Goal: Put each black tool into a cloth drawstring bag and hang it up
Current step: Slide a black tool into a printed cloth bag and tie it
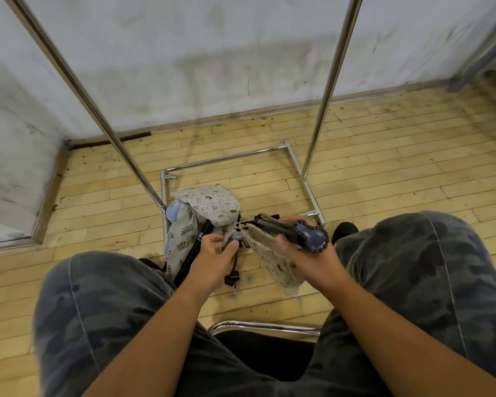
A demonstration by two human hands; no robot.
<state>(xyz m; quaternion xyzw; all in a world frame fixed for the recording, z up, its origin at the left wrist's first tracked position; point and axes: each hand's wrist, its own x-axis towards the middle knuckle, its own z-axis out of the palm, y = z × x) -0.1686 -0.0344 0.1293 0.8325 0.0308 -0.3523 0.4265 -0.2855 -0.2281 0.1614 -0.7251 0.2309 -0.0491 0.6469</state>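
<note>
My right hand [307,255] grips a black tool [295,233] with a round blue-grey knobbed end, held over a beige printed cloth bag [272,260] that hangs below it. My left hand [215,253] pinches the edge of that bag near its mouth, fingers curled. On the floor between my knees lies a pile of other cloth bags [204,213], white and grey with leaf prints. Another black tool [192,253] lies partly under that pile. A dark drawstring with a toggle [232,279] dangles below my left hand.
A chrome clothes rack stands ahead, with two uprights [327,90] and a floor frame [226,159] around the pile. A chrome chair edge [264,326] shows between my legs. Wooden floor meets a white wall behind.
</note>
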